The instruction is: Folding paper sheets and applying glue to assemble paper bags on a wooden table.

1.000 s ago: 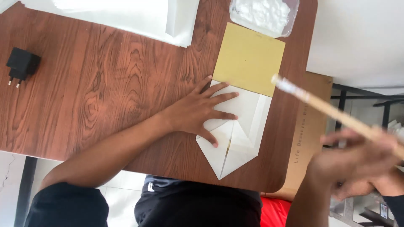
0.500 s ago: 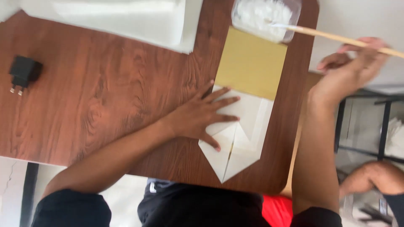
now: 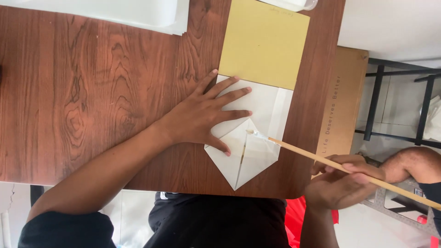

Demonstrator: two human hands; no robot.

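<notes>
My left hand (image 3: 202,117) lies flat with spread fingers on a folded white paper (image 3: 264,115) whose near end comes to a point. It holds the paper down on the wooden table (image 3: 92,92). My right hand (image 3: 342,186), off the table's near right corner, grips a long thin wooden stick (image 3: 321,158). The stick's white-coated tip touches the white paper at the top of its folded flaps, just beside my left fingertips. A yellow-tan card sheet (image 3: 264,43) lies under the paper's far end.
A stack of white sheets (image 3: 138,14) lies along the table's far edge. A clear container's rim (image 3: 294,4) shows past the yellow sheet. A brown cardboard piece (image 3: 342,101) stands beside the table's right edge, with a black metal rack (image 3: 395,101) beyond. A bare knee (image 3: 413,163) is at right.
My right hand has swung the stick from the clear container at the far edge back down to the white paper. The view has moved closer; my left hand stays pressed on the paper.
</notes>
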